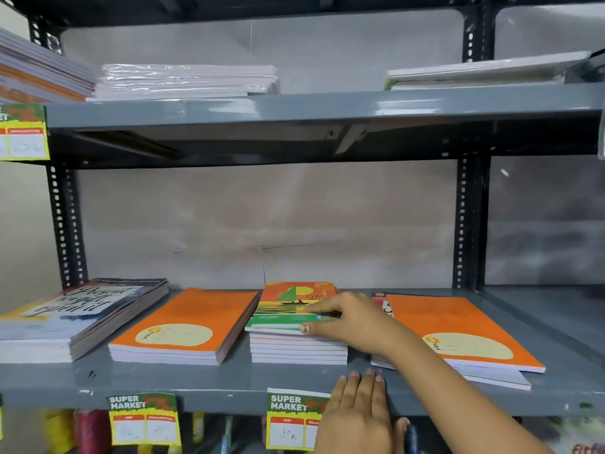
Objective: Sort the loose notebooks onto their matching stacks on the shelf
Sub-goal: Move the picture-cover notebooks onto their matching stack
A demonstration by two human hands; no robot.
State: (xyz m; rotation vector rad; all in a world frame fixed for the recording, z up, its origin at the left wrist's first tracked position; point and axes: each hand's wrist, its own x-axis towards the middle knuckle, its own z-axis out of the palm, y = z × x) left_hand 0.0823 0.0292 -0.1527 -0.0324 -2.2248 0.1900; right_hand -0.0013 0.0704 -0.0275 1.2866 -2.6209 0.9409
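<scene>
Right hand [347, 322] pinches sailboat notebook [291, 306] (seemingly top of stack).

I count four notebook stacks [296, 326] on my shelf level, three stacks [188, 80] on the shelf above, three price tags [144, 419], and my two hands [347, 317].

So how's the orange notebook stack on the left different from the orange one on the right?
The left orange stack lies squared up with its cream label toward the front left. The right orange stack is skewed over other notebooks, partly crossed by the right hand's forearm. Both have orange covers.
</scene>
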